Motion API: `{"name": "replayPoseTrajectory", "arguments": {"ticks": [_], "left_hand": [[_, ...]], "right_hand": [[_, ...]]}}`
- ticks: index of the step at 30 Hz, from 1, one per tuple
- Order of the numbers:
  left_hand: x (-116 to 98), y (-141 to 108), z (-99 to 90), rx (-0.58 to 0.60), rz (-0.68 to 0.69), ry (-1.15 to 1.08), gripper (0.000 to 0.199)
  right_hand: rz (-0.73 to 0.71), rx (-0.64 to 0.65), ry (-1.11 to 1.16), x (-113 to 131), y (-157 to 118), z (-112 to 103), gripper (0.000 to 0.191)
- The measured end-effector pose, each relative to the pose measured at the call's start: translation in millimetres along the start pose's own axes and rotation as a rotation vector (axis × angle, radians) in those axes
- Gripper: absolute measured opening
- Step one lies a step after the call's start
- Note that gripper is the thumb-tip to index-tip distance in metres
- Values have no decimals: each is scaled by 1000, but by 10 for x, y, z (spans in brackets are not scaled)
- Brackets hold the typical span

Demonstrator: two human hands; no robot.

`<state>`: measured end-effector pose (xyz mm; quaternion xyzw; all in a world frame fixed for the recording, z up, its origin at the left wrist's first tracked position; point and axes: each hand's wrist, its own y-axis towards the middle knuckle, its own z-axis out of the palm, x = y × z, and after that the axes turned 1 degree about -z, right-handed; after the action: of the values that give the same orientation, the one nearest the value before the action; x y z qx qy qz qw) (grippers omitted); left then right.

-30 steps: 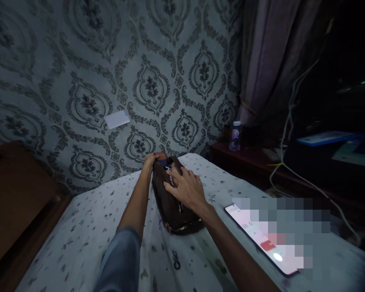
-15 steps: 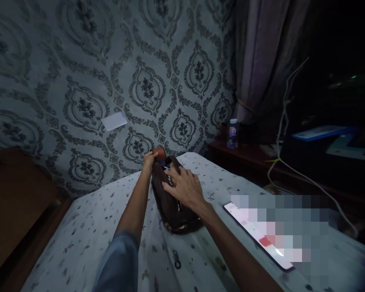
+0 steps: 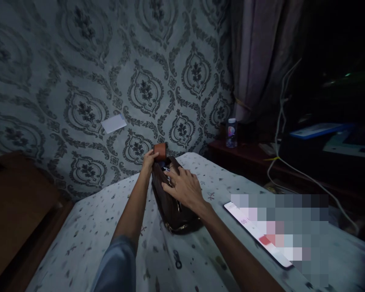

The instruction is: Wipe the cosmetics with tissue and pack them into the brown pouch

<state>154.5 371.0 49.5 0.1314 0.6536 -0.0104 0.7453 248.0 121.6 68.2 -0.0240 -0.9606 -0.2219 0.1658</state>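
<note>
Head view | left hand [image 3: 149,158] grips an orange-brown item [image 3: 160,152], raised higher above the far end of the brown bag [image 3: 166,207] than a second ago, so apparently mostly out of it | right hand [image 3: 187,184] lies spread open on the bag | bag on patterned sheet [image 3: 109,211], phone [image 3: 252,229] to its right

I have a bed [image 3: 88,231] in front of me across the lower frame, spread with a white sheet [image 3: 158,259] of small scattered prints. A brown bag [image 3: 170,211] rests on it near the centre; a lit phone [image 3: 252,228] lies flat, lower right.
</note>
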Motion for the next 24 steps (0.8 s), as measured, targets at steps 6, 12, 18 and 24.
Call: {"name": "replayPoseTrajectory", "arguments": {"ticks": [6, 12, 18, 24], "left_hand": [[-115, -170, -73, 37, 78, -5, 33], [-196, -257, 16, 75, 119, 61, 42], [-226, -353, 126, 101, 160, 146, 36], [-298, -585, 147, 102, 162, 216, 24]], "right_hand": [[-11, -9, 4, 4, -10, -7, 43], [-13, 2, 0, 8, -8, -24, 43], [-13, 8, 0, 11, -6, -32, 45], [4, -22, -2, -2, -7, -1, 46]]}}
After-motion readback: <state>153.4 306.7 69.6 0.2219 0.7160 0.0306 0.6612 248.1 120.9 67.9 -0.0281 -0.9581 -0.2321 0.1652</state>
